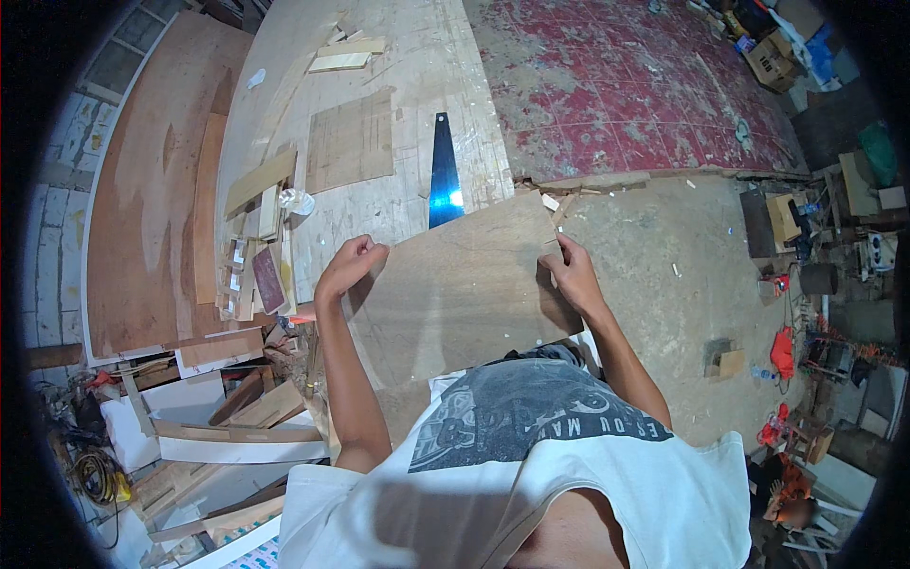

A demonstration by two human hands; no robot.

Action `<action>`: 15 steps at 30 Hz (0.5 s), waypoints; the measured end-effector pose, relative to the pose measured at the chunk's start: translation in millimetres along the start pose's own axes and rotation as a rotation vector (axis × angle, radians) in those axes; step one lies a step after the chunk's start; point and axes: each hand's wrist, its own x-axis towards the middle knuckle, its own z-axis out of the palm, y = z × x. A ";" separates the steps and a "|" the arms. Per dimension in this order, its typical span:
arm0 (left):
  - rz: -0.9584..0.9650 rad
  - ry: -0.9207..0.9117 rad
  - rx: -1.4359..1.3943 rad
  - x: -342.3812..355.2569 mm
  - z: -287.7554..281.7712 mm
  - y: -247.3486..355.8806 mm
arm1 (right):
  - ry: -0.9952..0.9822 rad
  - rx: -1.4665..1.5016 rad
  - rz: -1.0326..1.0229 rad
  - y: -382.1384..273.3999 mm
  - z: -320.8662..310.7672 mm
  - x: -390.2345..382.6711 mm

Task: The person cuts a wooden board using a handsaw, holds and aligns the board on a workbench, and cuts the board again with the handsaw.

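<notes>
A plywood board [455,284] lies before me, reaching from the worktop's near edge back toward my shirt. At its left far corner, the curled fingers of my left hand [353,267] close on the edge. My right hand [574,277] is over the board's right edge, thumb and forefinger bent together. A thin, stick-like thing shows at those fingertips, too small to name. Beyond the board, a saw blade [445,180] lies on the worktop, its wide end covered by the board. A square piece of thin board [350,138] rests farther back on the left.
Wood offcuts [261,190] are stacked on the worktop [417,57]'s left side. A large brown panel [152,199] stands left of it. Scrap boards [227,446] crowd the lower left. Right lie a concrete floor [654,247], red tiles [635,104] and a cardboard box [770,64].
</notes>
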 end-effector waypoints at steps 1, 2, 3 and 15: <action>0.000 0.001 0.000 0.0 -0.4 -0.9 | -0.001 0.000 -0.001 0.5 -0.6 0.3; -0.023 0.001 0.001 -2.0 -0.4 3.7 | -0.004 -0.013 0.019 -4.4 -0.4 0.3; -0.045 0.001 0.002 -3.0 -0.4 5.9 | -0.007 -0.026 0.039 -7.7 0.2 0.4; -0.024 -0.003 -0.017 2.3 1.2 4.2 | 0.003 -0.096 0.025 -10.9 -1.2 4.1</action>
